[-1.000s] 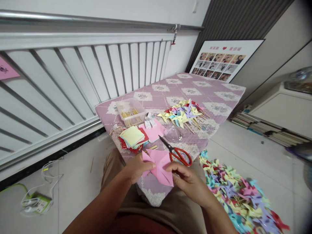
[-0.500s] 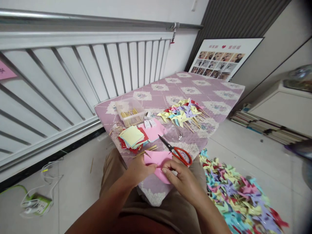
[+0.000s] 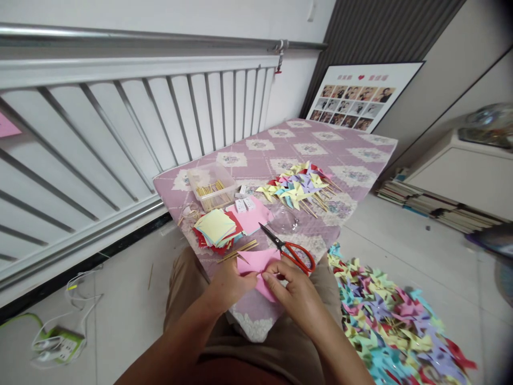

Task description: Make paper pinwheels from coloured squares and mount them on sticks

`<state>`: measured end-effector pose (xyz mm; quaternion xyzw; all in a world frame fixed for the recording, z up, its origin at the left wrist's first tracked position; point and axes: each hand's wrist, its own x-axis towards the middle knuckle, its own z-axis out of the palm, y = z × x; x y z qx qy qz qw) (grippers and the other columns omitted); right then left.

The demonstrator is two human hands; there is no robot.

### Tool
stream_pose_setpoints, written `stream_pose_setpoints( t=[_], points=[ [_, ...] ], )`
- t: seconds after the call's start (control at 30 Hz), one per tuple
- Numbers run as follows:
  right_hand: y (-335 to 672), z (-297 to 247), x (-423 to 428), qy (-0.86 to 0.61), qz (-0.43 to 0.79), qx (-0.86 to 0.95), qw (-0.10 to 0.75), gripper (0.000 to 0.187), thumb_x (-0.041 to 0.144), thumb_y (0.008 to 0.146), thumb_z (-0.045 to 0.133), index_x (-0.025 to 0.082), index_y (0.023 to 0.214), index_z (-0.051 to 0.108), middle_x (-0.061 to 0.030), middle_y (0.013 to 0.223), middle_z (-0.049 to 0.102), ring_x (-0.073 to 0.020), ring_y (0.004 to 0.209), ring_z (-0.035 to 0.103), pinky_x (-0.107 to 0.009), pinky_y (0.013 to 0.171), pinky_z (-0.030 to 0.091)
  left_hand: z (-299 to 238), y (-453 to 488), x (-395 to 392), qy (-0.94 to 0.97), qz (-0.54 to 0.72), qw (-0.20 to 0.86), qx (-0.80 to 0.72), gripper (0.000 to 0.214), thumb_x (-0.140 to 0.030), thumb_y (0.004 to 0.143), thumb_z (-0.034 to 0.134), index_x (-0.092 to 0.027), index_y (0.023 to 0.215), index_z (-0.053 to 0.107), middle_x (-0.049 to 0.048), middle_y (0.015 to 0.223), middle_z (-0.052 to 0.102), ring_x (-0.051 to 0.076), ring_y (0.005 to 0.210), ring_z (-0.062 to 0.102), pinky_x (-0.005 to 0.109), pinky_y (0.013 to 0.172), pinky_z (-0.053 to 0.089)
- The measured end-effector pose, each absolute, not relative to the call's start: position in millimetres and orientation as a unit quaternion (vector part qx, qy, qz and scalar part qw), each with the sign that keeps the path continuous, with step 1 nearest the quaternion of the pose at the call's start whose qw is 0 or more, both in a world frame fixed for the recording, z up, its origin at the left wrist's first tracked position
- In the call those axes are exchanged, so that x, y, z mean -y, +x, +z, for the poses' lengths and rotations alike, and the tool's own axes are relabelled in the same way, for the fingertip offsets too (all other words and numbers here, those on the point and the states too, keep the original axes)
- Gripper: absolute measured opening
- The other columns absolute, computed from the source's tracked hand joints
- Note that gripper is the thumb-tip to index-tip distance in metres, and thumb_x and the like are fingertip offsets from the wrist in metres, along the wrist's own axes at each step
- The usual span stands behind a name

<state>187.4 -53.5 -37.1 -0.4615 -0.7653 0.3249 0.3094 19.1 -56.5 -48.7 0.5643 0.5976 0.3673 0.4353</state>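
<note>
My left hand (image 3: 228,286) and my right hand (image 3: 292,294) meet over a pink paper square (image 3: 256,263) at the near edge of the low table (image 3: 280,149). Both pinch the paper, fingers pressed together at its middle. Red-handled scissors (image 3: 290,250) lie just beyond my right hand. A stack of coloured paper squares (image 3: 216,227) sits ahead of my left hand, with thin wooden sticks (image 3: 238,250) beside it.
A clear box of sticks (image 3: 212,187) and a heap of finished paper pinwheels (image 3: 300,187) lie further back on the table. Many more pinwheels (image 3: 393,331) cover the floor at the right. A power strip with cables (image 3: 60,342) lies at the left.
My hands have drawn closer together on the pink paper, folding its corners inward, so less of the sheet shows than a second ago.
</note>
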Motion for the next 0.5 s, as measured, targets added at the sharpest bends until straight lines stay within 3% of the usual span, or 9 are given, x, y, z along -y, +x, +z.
stream_pose_setpoints(
  t=[0.33, 0.5],
  points=[
    [189, -43, 50, -0.468, 0.338, 0.749, 0.326, 0.015, 0.027, 0.089, 0.054, 0.023, 0.075, 0.058, -0.0028, 0.078, 0.059, -0.0197, 0.076, 0.057, -0.03, 0.067, 0.044, -51, 21, 56, 0.573, 0.389, 0.466, -0.551, 0.02, -0.016, 0.071, 0.059, -0.018, 0.085, 0.072, 0.0032, 0.087, 0.074, 0.024, 0.084, 0.065, 0.034, 0.081, 0.051],
    [188, -47, 50, -0.475, 0.376, 0.715, 0.35, 0.012, 0.027, 0.087, 0.055, 0.021, 0.076, 0.058, -0.0018, 0.078, 0.06, -0.0187, 0.075, 0.057, -0.029, 0.07, 0.044, -48, 23, 57, 0.569, 0.37, 0.465, -0.568, 0.011, -0.017, 0.07, 0.058, -0.017, 0.069, 0.069, 0.0032, 0.074, 0.07, 0.022, 0.073, 0.062, 0.034, 0.073, 0.051]
  ],
)
